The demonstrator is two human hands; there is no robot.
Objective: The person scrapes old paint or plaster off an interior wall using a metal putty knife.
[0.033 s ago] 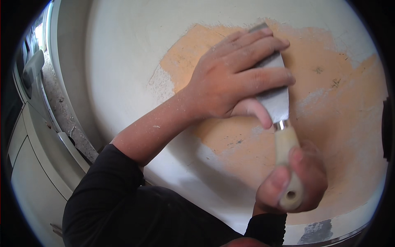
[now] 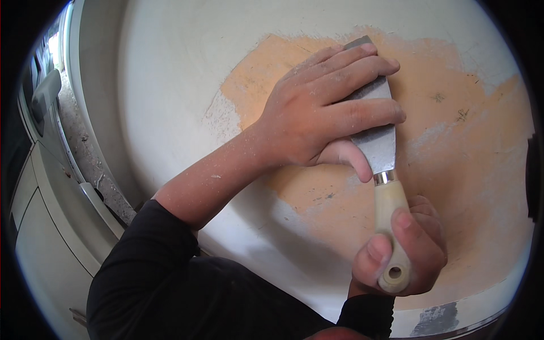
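Observation:
A wide steel putty knife [image 2: 382, 148] with a cream handle lies across the orange patch [image 2: 433, 90] on a pale curved panel [image 2: 170, 62]. Round the handle, near its holed end, the fingers and thumb of my right hand [image 2: 416, 249] are closed. My left hand [image 2: 326, 110] rests on top of the blade with its fingers spread, the thumb by the blade's lower left edge. Fingers hide part of the blade; its far corner shows beyond the fingertips. Pale dust specks my left hand and forearm.
At far left stands a pale car body [image 2: 54, 221] with a side mirror [image 2: 46, 93], beyond a strip of littered ground [image 2: 90, 153]. A dark grey patch [image 2: 435, 319] marks the panel's near edge. A black piece [image 2: 532, 175] sits at the right rim.
The putty knife has moved slightly toward me, and its handle has swung a little left with my right hand. My left hand stays on the blade, almost unmoved.

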